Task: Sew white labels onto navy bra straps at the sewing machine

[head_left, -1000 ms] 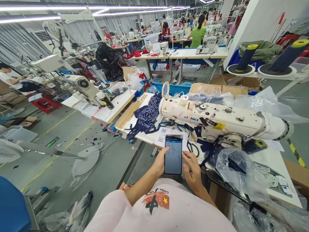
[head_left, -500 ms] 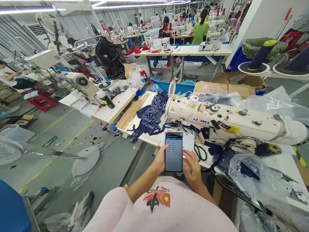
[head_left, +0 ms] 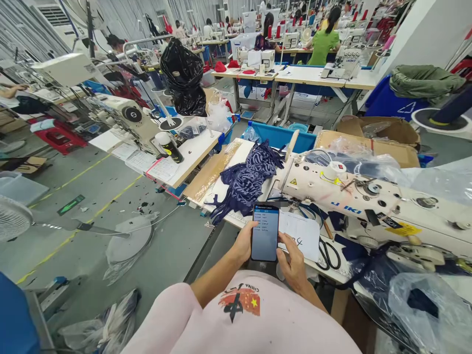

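- Sewing hall, rows of machines and seated workers at 12 o'clock, grey floor (head_left: 121, 196) with yellow lines at 9 o'clock.
- Fallen fan (head_left: 14, 216) lying on the floor at 8 o'clock, a neighbouring machine (head_left: 125, 115) above it at 10 o'clock.
- Black bag (head_left: 183, 76) hanging at 11 o'clock.
- Navy patterned fabric (head_left: 247, 179) heaped on the counter (head_left: 228, 172), just above centre.
- Left hand (head_left: 244, 243) below centre, grip wrapped around the left edge of the phone (head_left: 264, 232), thumb on its rim.
- Phone upright, screen lit, held over the near counter edge.
- Right hand (head_left: 293, 263) at 5 o'clock of the phone, grip closed on its right edge, fingers touching the side.
- White paper slip (head_left: 299, 233) flat on the counter just beside the phone at 3 o'clock.
- Black scissors (head_left: 329, 254) lying right of the slip.
- White sewing machine (head_left: 368, 199) stretching toward 3 o'clock.
- Clear plastic bag (head_left: 427, 305) at 4 o'clock.
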The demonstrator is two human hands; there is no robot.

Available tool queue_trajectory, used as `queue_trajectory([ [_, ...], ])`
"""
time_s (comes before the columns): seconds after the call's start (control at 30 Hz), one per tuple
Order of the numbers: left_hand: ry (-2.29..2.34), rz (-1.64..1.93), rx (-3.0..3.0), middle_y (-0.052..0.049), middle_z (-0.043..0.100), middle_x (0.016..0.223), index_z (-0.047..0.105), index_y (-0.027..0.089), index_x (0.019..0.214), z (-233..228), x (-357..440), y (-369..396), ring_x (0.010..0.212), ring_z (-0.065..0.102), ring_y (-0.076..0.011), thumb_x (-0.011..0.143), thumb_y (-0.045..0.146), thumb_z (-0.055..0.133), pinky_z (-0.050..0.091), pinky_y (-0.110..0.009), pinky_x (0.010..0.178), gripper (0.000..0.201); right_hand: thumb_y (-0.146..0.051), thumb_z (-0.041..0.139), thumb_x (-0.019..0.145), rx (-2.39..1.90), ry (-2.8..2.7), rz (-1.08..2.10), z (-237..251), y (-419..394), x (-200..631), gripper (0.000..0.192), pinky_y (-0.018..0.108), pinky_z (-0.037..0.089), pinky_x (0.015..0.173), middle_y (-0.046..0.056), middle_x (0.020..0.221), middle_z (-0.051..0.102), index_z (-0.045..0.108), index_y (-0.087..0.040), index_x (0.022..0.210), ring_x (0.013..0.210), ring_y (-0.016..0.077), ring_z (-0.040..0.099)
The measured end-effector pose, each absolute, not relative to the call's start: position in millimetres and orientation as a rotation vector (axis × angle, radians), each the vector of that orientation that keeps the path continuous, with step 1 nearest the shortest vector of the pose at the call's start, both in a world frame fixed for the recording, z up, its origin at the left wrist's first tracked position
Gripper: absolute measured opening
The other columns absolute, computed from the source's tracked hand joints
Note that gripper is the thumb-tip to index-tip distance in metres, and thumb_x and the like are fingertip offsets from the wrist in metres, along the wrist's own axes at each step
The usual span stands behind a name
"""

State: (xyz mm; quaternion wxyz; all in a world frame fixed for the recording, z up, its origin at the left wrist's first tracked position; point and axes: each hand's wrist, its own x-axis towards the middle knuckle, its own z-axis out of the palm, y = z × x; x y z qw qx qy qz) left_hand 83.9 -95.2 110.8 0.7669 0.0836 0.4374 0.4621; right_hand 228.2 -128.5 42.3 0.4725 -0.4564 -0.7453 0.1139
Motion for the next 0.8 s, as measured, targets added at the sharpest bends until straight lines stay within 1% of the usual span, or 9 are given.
queue_trajectory([
  [0.13, 0.921, 1.023, 0.184, -0.011, 0.067, 0.074, 0.063, 0.008, 0.086, 105.9, 72.3, -91.2, 0.075, 0.062, -0.0230, 0.077, 0.028, 0.039, 0.045, -0.035, 0.076, 0.032, -0.027, 0.040, 0.086, -1.090, -1.843, 0.338, 43.4, -121.7, 217.9, 0.041, 0.044, 0.050, 0.080, 0.009, 0.105, 0.060, 0.038, -0.021, 0.127, 0.093, 0.0223, 0.057],
  [0.27, 0.881, 1.053, 0.201, -0.012, 0.067, 0.077, 0.063, 0.007, 0.090, 104.8, 64.0, -89.7, 0.078, 0.062, -0.0237, 0.078, 0.027, 0.038, 0.045, -0.035, 0.077, 0.035, -0.029, 0.039, 0.085, -1.132, -1.831, 0.442, 42.7, -118.8, 210.9, 0.040, 0.040, 0.053, 0.071, 0.012, 0.106, 0.058, 0.041, -0.019, 0.124, 0.096, 0.0241, 0.056],
  [0.4, 0.836, 1.066, 0.210, -0.012, 0.067, 0.079, 0.062, 0.007, 0.094, 104.6, 58.6, -89.8, 0.079, 0.062, -0.0233, 0.079, 0.028, 0.037, 0.044, -0.034, 0.078, 0.036, -0.028, 0.040, 0.085, -1.109, -1.845, 0.473, 41.6, -118.3, 207.4, 0.041, 0.042, 0.052, 0.074, 0.010, 0.102, 0.060, 0.039, -0.021, 0.125, 0.087, 0.0215, 0.058],
  [0.5, 0.828, 1.057, 0.217, -0.011, 0.067, 0.079, 0.062, 0.007, 0.096, 102.4, 56.8, -89.7, 0.079, 0.062, -0.0230, 0.079, 0.029, 0.036, 0.044, -0.034, 0.079, 0.038, -0.026, 0.040, 0.086, -1.086, -1.841, 0.489, 43.0, -118.2, 205.8, 0.041, 0.041, 0.052, 0.075, 0.008, 0.098, 0.061, 0.038, -0.022, 0.126, 0.081, 0.0192, 0.059],
  [0.63, 0.810, 1.056, 0.228, -0.011, 0.068, 0.081, 0.061, 0.008, 0.096, 101.3, 57.1, -88.7, 0.080, 0.061, -0.0237, 0.079, 0.030, 0.036, 0.043, -0.035, 0.079, 0.038, -0.027, 0.041, 0.085, -1.088, -1.807, 0.468, 46.0, -118.3, 204.9, 0.040, 0.040, 0.053, 0.071, 0.009, 0.100, 0.061, 0.040, -0.022, 0.125, 0.085, 0.0208, 0.059],
  [0.8, 0.806, 1.034, 0.235, -0.011, 0.067, 0.081, 0.062, 0.008, 0.095, 105.5, 59.9, -87.8, 0.081, 0.061, -0.0236, 0.078, 0.030, 0.036, 0.043, -0.035, 0.080, 0.037, -0.027, 0.041, 0.085, -1.080, -1.787, 0.469, 48.1, -118.4, 205.5, 0.039, 0.040, 0.053, 0.070, 0.009, 0.097, 0.061, 0.041, -0.021, 0.124, 0.083, 0.0202, 0.059],
])
